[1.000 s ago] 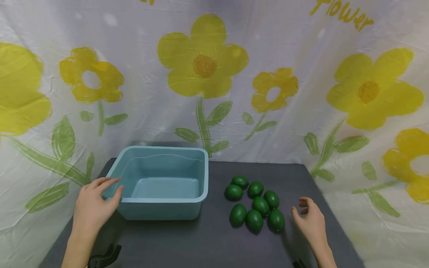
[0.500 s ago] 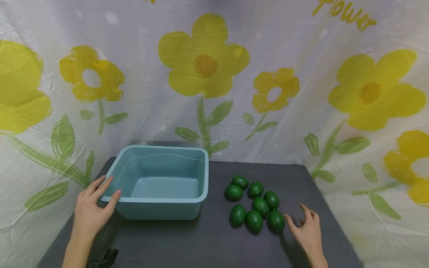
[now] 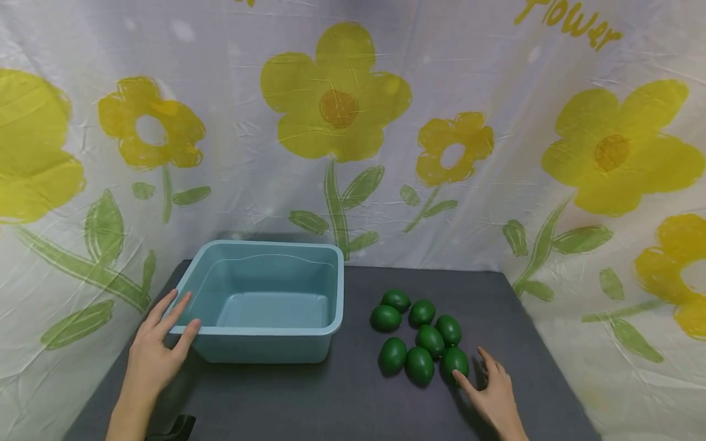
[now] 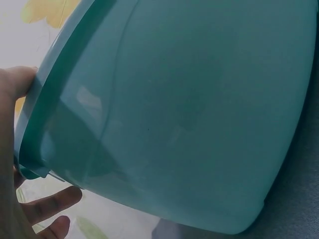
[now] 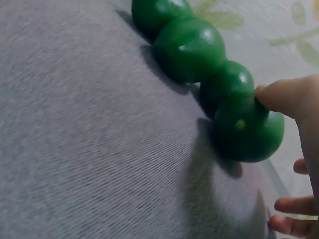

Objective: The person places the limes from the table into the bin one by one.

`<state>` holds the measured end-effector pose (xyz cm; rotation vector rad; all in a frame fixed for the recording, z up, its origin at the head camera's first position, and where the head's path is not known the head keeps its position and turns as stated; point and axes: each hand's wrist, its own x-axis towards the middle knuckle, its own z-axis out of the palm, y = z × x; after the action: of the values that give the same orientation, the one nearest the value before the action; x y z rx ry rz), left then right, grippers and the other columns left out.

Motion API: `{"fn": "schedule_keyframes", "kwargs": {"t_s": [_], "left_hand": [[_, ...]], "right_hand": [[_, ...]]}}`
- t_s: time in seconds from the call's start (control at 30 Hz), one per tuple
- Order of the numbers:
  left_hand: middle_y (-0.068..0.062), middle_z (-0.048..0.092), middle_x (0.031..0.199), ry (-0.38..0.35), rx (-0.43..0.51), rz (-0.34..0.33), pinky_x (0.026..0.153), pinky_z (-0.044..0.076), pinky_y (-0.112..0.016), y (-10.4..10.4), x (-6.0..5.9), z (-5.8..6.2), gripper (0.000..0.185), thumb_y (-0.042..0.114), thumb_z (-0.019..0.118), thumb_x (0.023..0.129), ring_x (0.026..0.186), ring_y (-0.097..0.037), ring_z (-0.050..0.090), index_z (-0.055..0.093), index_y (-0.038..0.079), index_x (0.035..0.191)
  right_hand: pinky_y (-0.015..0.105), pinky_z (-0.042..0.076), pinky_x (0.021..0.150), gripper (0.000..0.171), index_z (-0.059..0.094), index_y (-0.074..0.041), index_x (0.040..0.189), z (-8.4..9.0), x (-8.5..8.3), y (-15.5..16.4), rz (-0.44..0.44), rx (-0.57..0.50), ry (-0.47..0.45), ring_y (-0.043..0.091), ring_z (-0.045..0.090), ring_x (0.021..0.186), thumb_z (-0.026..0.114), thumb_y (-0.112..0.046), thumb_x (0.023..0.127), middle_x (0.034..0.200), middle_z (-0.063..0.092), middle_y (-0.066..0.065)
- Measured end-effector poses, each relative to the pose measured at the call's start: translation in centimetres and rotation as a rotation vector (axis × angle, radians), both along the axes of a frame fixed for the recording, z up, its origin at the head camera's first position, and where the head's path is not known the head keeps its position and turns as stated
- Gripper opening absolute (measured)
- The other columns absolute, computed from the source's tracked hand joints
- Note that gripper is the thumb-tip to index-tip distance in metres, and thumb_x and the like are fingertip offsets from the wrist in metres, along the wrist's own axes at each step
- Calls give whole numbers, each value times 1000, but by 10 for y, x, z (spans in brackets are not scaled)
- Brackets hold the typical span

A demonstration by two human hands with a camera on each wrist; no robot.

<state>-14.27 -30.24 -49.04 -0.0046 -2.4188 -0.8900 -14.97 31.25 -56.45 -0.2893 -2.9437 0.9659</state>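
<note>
My left hand (image 3: pixel 157 352) is at the near left corner of a light blue plastic basin (image 3: pixel 265 331), its fingers spread at the rim. In the left wrist view the thumb (image 4: pixel 22 79) lies along the rim of the basin (image 4: pixel 174 114) while the other fingers show below it, outside the wall. My right hand (image 3: pixel 491 392) reaches to the nearest right lime (image 3: pixel 455 362) of a cluster of glossy green limes. Its thumb tip overlaps that lime (image 5: pixel 249 132) in the right wrist view, and the other fingers stand apart, beyond the fruit.
The limes, such as the far one (image 3: pixel 396 300), lie loosely grouped on a dark grey cloth-covered table (image 3: pixel 309 404), right of the basin. A white curtain (image 3: pixel 231 177) with yellow flowers hangs right behind the table and along its sides.
My right hand has moved left and toward me, opening its thumb and fingers around the nearest right lime. The left hand has shifted slightly at the basin's corner, with fingers spreading more.
</note>
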Motion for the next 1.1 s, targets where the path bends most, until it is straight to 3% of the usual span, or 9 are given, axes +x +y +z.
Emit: {"fn": "schedule_keyframes", "kwargs": {"t_s": [0.23, 0.57, 0.77, 1.0, 1.1], "left_hand": [[-14, 37, 170, -22, 7, 10, 106, 27, -82, -1, 1, 0, 60, 30, 68, 105, 151, -53, 34, 50, 20, 161], [-13, 39, 169, -27, 10, 14, 98, 35, -80, 0, 1, 3, 61, 29, 70, 103, 146, -54, 41, 51, 19, 160], [-13, 40, 168, -25, 4, 23, 94, 38, -78, -1, 1, 2, 59, 31, 70, 103, 143, -55, 45, 54, 18, 158], [-14, 40, 168, -29, -12, 27, 84, 43, -70, 0, 1, 3, 59, 29, 71, 102, 136, -56, 50, 54, 16, 157], [-14, 41, 167, -15, -15, 25, 82, 43, -66, 0, 1, 3, 59, 28, 71, 102, 134, -54, 52, 55, 17, 157]], "right_hand": [[68, 44, 99, 90, 47, 4, 155, -13, 5, -3, 55, 27, 147, 49, 58, 121, 80, -52, 92, 134, 65, 31], [67, 48, 91, 77, 58, -2, 148, -25, 7, -10, 37, 23, 305, 45, 63, 111, 88, -39, 87, 126, 71, 26], [63, 50, 84, 74, 62, -7, 147, -25, 4, -16, 36, 44, 357, 37, 65, 101, 91, -36, 85, 119, 75, 20], [57, 52, 77, 68, 62, -10, 146, -25, 5, -17, 13, 41, 321, 32, 65, 93, 88, -33, 88, 112, 76, 17], [55, 53, 73, 66, 63, -9, 144, -24, 2, -18, 2, 41, 345, 31, 65, 87, 88, -29, 86, 106, 76, 17]]}}
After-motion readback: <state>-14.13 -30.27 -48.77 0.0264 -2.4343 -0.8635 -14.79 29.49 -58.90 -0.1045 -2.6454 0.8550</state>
